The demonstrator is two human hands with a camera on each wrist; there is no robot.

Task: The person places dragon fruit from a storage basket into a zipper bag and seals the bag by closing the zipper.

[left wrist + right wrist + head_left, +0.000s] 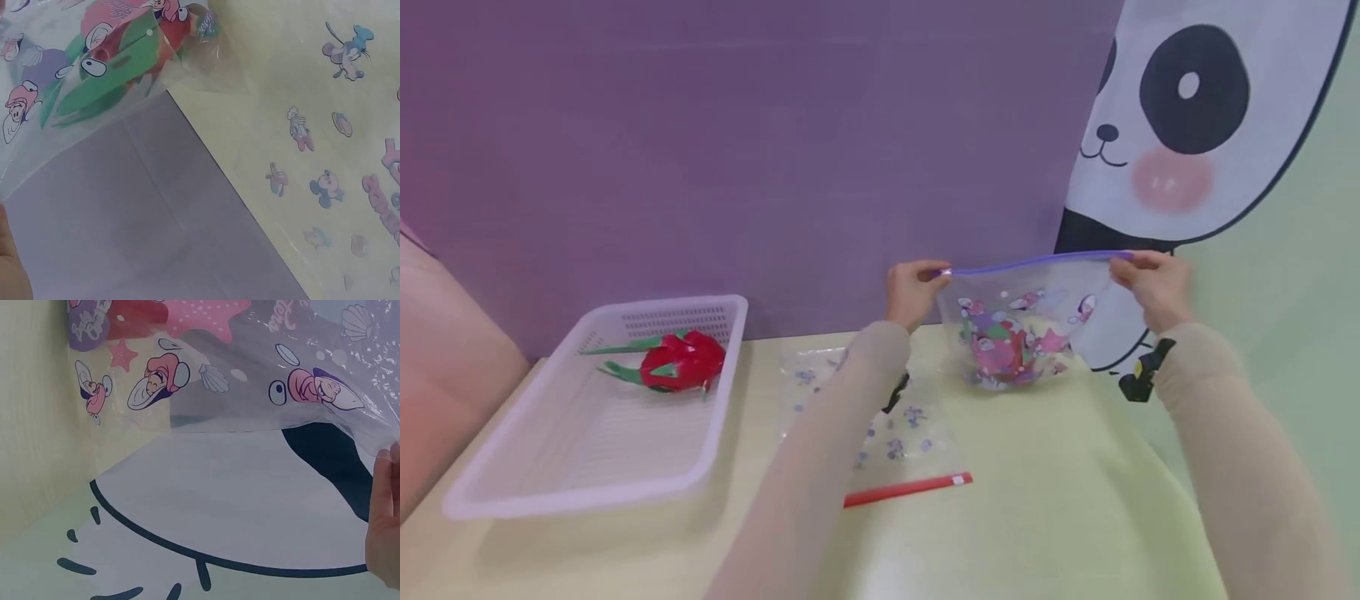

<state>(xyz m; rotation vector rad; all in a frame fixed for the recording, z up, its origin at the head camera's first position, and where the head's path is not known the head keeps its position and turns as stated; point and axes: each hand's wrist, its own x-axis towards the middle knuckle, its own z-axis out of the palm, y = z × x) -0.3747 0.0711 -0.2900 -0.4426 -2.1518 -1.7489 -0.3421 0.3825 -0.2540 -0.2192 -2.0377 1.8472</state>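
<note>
A clear slider bag (1052, 342) with a purple zip strip and printed pink starfish and shells hangs between my hands, its bottom at the table. At the strip's left end, where the slider seems to be, my left hand (912, 292) pinches it. The opposite end is pinched by my right hand (1159, 287). Inside the bag (125, 37) is a red and green thing, partly hidden by the print. My left fingers (11, 265) show at the edge of the left wrist view. In the right wrist view, my right hand (384, 531) is beside the clear plastic.
A second clear printed bag (917, 433) with a red slider strip (908, 489) lies flat, partly under my left forearm. To the left, a white plastic basket (602, 496) holds a glossy red thing with green leaf-like parts (688, 362). Behind stands a purple panel (737, 167).
</note>
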